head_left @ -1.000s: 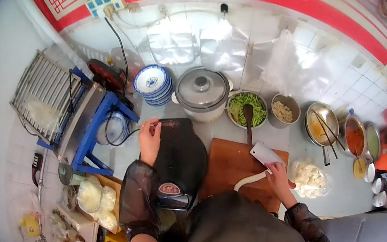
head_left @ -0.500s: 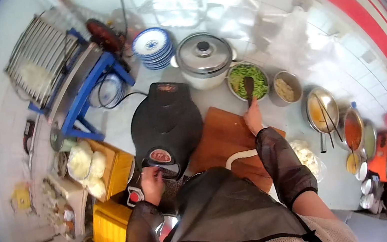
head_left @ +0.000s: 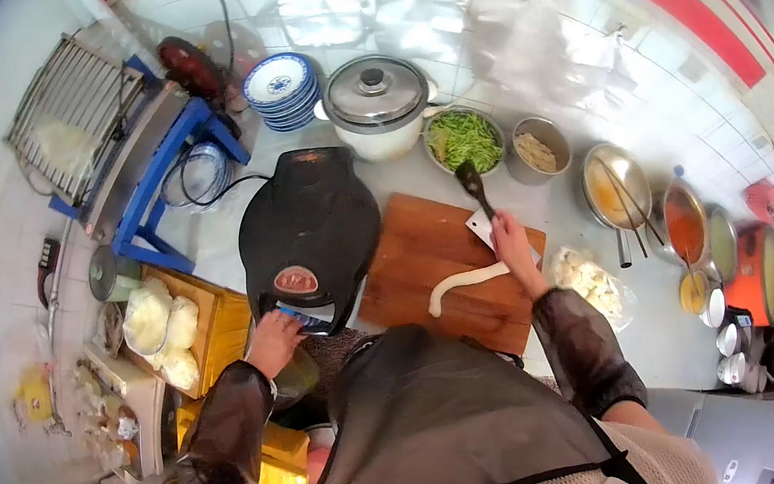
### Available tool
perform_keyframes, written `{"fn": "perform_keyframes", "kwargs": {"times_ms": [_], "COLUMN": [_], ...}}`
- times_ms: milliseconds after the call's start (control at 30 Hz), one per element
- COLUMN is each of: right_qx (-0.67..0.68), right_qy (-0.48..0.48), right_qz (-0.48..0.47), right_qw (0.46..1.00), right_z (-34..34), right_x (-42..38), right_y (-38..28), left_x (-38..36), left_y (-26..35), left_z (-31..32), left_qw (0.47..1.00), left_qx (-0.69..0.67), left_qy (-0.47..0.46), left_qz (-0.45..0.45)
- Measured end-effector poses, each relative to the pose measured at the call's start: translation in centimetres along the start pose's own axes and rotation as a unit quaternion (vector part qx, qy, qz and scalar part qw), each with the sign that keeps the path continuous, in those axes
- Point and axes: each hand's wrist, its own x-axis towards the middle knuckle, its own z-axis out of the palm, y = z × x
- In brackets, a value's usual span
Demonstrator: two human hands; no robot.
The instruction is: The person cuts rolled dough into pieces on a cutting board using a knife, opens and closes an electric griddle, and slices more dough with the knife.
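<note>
A round black electric griddle (head_left: 309,229) stands with its lid down, left of the middle. At its front handle is my left hand (head_left: 275,341), its fingers closed on the handle. My right hand (head_left: 513,247) grips a dark spatula (head_left: 473,185), whose blade is just below the bowl of shredded greens (head_left: 464,141). Beneath that hand lies a wooden cutting board (head_left: 408,249) with a strip of white dough (head_left: 464,280) on it. A flat metal blade (head_left: 480,225) rests on the board beside my right hand, partly hidden by it.
Behind stand a lidded pot (head_left: 374,97) and stacked plates (head_left: 281,81). Right of the greens are a metal pot (head_left: 538,142), a pan with chopsticks (head_left: 617,185), sauce bowls and a plastic bag of white pieces (head_left: 591,286). Bagged dough (head_left: 163,328) sits at left, near a blue-framed rack (head_left: 153,168).
My right hand has drawn the spatula out of the greens, down over the board. The view has shifted, and the dough strip and blade now show more. My left hand remains at the griddle's front.
</note>
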Motion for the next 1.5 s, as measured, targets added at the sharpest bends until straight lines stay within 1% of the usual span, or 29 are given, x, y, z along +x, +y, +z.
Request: {"fn": "perform_keyframes", "kwargs": {"times_ms": [67, 100, 133, 167, 200, 267, 400, 467, 500, 533, 567, 600, 633, 700, 767, 833, 867, 900, 967, 1000, 1067, 1100, 1167, 1200, 1300, 1333, 1400, 1433, 1500], "right_qx": [0.042, 0.038, 0.107, 0.173, 0.169, 0.25, 0.265, 0.145, 0.146, 0.037, -0.08, -0.112, -0.115, -0.137, -0.123, -0.34, -0.262, -0.261, -0.226, -0.226, -0.325, -0.325, -0.213, -0.212, -0.102, -0.003, 0.079, 0.021, -0.067], "right_qy": [-0.075, -0.088, -0.148, -0.206, -0.218, -0.265, -0.271, -0.235, -0.225, -0.102, 0.028, 0.092, 0.104, 0.193, 0.178, 0.092, 0.122, 0.123, 0.179, 0.175, 0.119, 0.119, 0.188, 0.183, 0.055, -0.02, -0.122, -0.175, -0.149], "right_qz": [-0.003, -0.001, 0.074, 0.148, 0.148, 0.193, 0.161, 0.037, 0.035, -0.108, -0.243, -0.285, -0.286, -0.226, -0.218, -0.09, -0.111, -0.114, -0.226, -0.221, -0.103, -0.109, -0.186, -0.184, -0.075, -0.112, -0.06, 0.052, -0.183], "right_qw": [0.996, 0.995, 0.98, 0.952, 0.95, 0.911, 0.911, 0.96, 0.963, 0.988, 0.966, 0.947, 0.945, 0.945, 0.952, 0.932, 0.951, 0.951, 0.93, 0.932, 0.932, 0.932, 0.941, 0.942, 0.99, 0.993, 0.988, 0.983, 0.97], "right_z": [1.5, 2.6, 4.0, 5.5, 7.2, 10.1, 12.4, 12.9, 12.5, 11.7, 10.7, 9.9, 8.9, 7.1, 5.7, 5.1, 5.1, 5.0, 4.9, 4.9, 4.8, 4.9, 5.1, 5.4, 6.2, 7.6, 11.6, 12.9, 15.8], "right_x": [-4.7, -6.1, -7.4, -8.6, -9.1, -9.0, -7.9, -6.8, -6.6, -6.4, -6.1, -4.9, -3.5, -1.3, 2.4, 4.3, 4.0, 3.9, 3.3, 2.6, 2.3, 2.6, 1.6, 0.4, -2.6, -3.0, -6.3, -8.0, -8.6], "right_y": [0.0, -0.3, -0.6, -1.1, -2.0, -4.2, -4.5, -3.2, -3.3, -3.3, -3.7, -3.6, -3.5, -3.9, -0.9, 2.0, 1.7, 1.3, 1.4, 2.1, 2.3, 1.9, 1.2, 0.2, -2.6, -0.6, 0.7, -0.6, -0.3], "left_x": [0.9, 1.0, 3.3, 5.3, 7.3, 10.5, 13.7, 14.3, 14.4, 14.4, 14.4, 14.5, 14.4, 14.3, 14.3, 14.0, 14.0, 14.1, 14.3, 14.1, 14.0, 14.2, 14.4, 14.5, 15.3, 15.6, 16.1, 16.4, 17.1], "left_y": [0.6, -1.2, 0.8, 0.7, 0.2, -1.1, -2.3, -2.6, -2.7, -2.8, -2.8, -2.7, -2.6, -2.4, -2.1, -1.9, -2.0, -2.1, -2.4, -2.4, -2.5, -2.6, -2.8, -2.9, -3.1, -3.4, -3.9, -4.1, -4.6], "left_z": [-4.4, -4.5, -9.4, -11.9, -14.0, -16.3, -18.4, -18.6, -18.8, -19.0, -19.1, -19.1, -19.1, -19.2, -19.4, -19.3, -19.3, -19.4, -19.5, -19.3, -19.2, -19.3, -19.4, -19.5, -19.9, -20.0, -20.0, -20.1, -20.3], "left_qw": [0.994, 0.991, 0.98, 0.97, 0.965, 0.958, 0.948, 0.943, 0.942, 0.947, 0.952, 0.951, 0.951, 0.954, 0.955, 0.957, 0.957, 0.955, 0.954, 0.956, 0.955, 0.952, 0.95, 0.95, 0.952, 0.948, 0.946, 0.945, 0.943], "left_qx": [0.003, 0.028, 0.041, 0.059, 0.047, 0.05, 0.054, 0.046, 0.042, 0.046, 0.05, 0.048, 0.047, 0.051, 0.047, 0.047, 0.044, 0.043, 0.047, 0.05, 0.051, 0.052, 0.056, 0.064, 0.083, 0.084, 0.087, 0.084, 0.082], "left_qy": [0.109, 0.128, 0.196, 0.234, 0.259, 0.281, 0.313, 0.33, 0.331, 0.315, 0.299, 0.302, 0.302, 0.293, 0.291, 0.285, 0.287, 0.293, 0.295, 0.287, 0.289, 0.297, 0.305, 0.302, 0.294, 0.303, 0.309, 0.312, 0.318], "left_qz": [-0.003, -0.022, -0.005, -0.021, 0.008, 0.027, 0.028, 0.028, 0.038, 0.036, 0.037, 0.038, 0.034, 0.028, 0.023, 0.014, 0.024, 0.033, 0.03, 0.029, 0.036, 0.042, 0.043, 0.045, 0.033, 0.044, 0.049, 0.051, 0.051]}}
